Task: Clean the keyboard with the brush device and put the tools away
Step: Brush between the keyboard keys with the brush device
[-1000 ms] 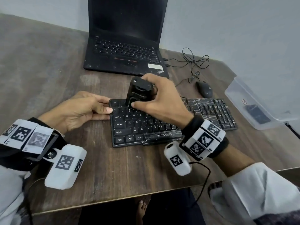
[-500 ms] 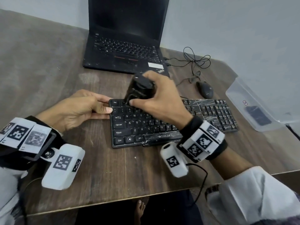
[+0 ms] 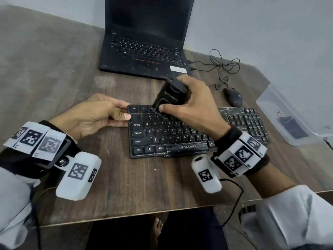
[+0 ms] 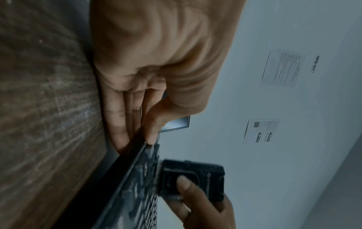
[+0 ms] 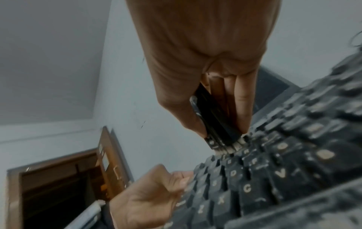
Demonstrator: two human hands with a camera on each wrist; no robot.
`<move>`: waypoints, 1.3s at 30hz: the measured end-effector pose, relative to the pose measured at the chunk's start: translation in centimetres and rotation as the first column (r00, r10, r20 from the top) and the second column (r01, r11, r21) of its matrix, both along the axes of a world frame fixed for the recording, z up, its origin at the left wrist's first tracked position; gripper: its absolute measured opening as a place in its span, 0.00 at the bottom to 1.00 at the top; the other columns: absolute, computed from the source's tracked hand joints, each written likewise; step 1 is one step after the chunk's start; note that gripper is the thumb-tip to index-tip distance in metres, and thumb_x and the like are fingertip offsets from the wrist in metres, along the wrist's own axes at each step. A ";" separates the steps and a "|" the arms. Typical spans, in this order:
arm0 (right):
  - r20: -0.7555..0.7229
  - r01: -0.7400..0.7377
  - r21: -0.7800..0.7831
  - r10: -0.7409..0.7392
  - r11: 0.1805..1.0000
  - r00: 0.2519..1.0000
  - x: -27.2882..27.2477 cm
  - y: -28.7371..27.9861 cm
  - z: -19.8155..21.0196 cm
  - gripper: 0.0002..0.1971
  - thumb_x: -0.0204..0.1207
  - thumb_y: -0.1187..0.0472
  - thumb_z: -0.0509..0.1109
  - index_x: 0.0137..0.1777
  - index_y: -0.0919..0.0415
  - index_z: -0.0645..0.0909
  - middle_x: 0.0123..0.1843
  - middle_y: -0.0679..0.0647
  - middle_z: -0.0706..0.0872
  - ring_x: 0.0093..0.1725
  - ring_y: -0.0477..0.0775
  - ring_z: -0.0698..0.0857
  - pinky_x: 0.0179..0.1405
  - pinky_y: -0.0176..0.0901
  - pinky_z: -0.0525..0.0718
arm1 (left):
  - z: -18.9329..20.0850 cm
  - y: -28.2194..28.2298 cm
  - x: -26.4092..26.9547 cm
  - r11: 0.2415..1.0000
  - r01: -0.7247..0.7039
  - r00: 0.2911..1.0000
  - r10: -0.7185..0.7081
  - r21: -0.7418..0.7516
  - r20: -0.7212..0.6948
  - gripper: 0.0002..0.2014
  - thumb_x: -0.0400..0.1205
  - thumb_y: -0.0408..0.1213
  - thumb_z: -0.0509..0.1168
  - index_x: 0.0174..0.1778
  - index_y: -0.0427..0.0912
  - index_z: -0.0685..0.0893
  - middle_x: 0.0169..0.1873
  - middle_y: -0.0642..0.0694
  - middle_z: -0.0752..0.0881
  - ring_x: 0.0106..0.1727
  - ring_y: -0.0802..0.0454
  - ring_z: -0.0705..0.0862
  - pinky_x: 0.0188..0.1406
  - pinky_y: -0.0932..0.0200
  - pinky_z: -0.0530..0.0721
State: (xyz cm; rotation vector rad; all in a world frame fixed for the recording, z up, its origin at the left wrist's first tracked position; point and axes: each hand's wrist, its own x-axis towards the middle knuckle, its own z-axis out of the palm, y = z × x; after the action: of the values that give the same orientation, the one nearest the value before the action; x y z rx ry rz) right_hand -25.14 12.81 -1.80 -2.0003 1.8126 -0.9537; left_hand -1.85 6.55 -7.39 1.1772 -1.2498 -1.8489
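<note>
A black keyboard (image 3: 162, 139) lies on the wooden desk. My right hand (image 3: 187, 105) grips a black brush device (image 3: 169, 94), tilted, with its lower end on the upper left key rows. In the right wrist view the brush device (image 5: 213, 114) meets the keys (image 5: 274, 170) with pale bristles. My left hand (image 3: 100, 114) pinches the keyboard's left edge, thumb on top and fingers alongside. The left wrist view shows my left hand (image 4: 137, 120) on that edge and the brush device (image 4: 195, 179) beyond it.
An open black laptop (image 3: 144, 51) stands behind the keyboard. A black mouse (image 3: 233, 99) with a tangled cable (image 3: 223, 67) lies at the back right. A clear plastic box (image 3: 288, 120) holding a dark object sits at the far right. The desk's front edge (image 3: 126, 215) runs near me.
My right hand with the brush device has shifted slightly along the upper left keys and tilted a bit more. My left hand stays on the keyboard's left edge.
</note>
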 end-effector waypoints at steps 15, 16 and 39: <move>-0.143 -0.101 0.044 0.106 0.994 0.984 3.5 0.0 1.0 0.19 0.67 0.58 0.87 0.49 0.54 0.79 0.41 0.43 0.89 0.39 0.39 0.89 0.34 0.35 0.86 | 0.3 0.2 0.1 0.999 -0.035 0.999 0.036 0.010 -0.016 0.17 0.76 0.10 0.63 0.51 0.31 0.90 0.40 0.41 0.94 0.42 0.50 0.94 0.37 0.60 0.92; -0.166 -0.125 0.079 0.137 0.989 0.977 3.5 0.9 0.8 0.20 0.66 0.57 0.88 0.48 0.53 0.78 0.39 0.42 0.87 0.36 0.38 0.87 0.32 0.32 0.83 | 0.2 0.2 0.1 0.999 -0.036 0.999 0.036 0.015 -0.014 0.17 0.76 0.10 0.63 0.50 0.31 0.90 0.39 0.41 0.93 0.40 0.51 0.93 0.35 0.61 0.91; -0.250 -0.049 0.020 0.053 0.999 0.967 3.6 2.5 1.0 0.21 0.68 0.53 0.84 0.50 0.55 0.74 0.37 0.43 0.82 0.34 0.41 0.82 0.28 0.40 0.79 | 0.5 0.3 0.0 0.997 -0.072 0.997 0.072 0.022 -0.012 0.15 0.77 0.11 0.65 0.54 0.29 0.89 0.45 0.38 0.93 0.45 0.49 0.93 0.38 0.59 0.93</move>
State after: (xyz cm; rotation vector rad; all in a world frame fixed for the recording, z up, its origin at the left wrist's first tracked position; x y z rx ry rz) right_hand -21.54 15.29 -0.80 -2.2333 1.8744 -0.6976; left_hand -1.89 6.86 -6.86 1.2046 -1.1675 -1.8187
